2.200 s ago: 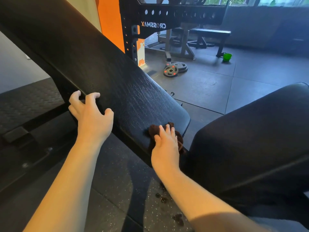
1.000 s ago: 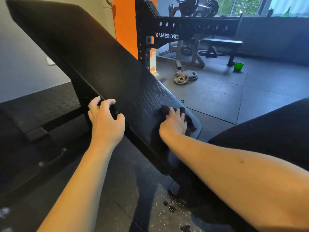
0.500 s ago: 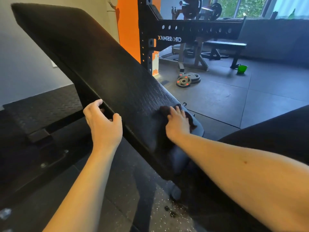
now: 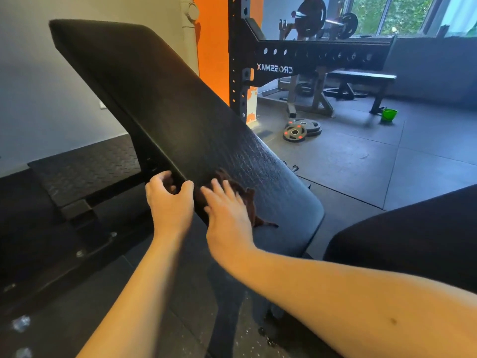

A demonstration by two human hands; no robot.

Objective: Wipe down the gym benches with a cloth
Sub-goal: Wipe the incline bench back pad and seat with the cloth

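Note:
The black padded backrest (image 4: 165, 109) of an inclined gym bench slopes down from upper left to its lower end in the middle. A dark brown cloth (image 4: 249, 202) lies on the pad near that lower end. My right hand (image 4: 227, 213) presses flat on the cloth with fingers straight, close to the pad's left edge. My left hand (image 4: 169, 200) grips the left edge of the pad, thumb on top and fingers curled underneath. The black seat pad (image 4: 413, 236) of the bench fills the lower right.
A black power rack (image 4: 278, 65) stands behind the bench, with weight plates (image 4: 300, 130) on the floor beside it. A flat bench (image 4: 361, 78) and a green bucket (image 4: 389, 115) sit farther back. A low black checker-plate platform (image 4: 85, 171) lies to the left.
My right hand has slid the cloth leftward across the lower pad toward the left edge. My left hand has shifted slightly down the edge, and the two hands are now close together.

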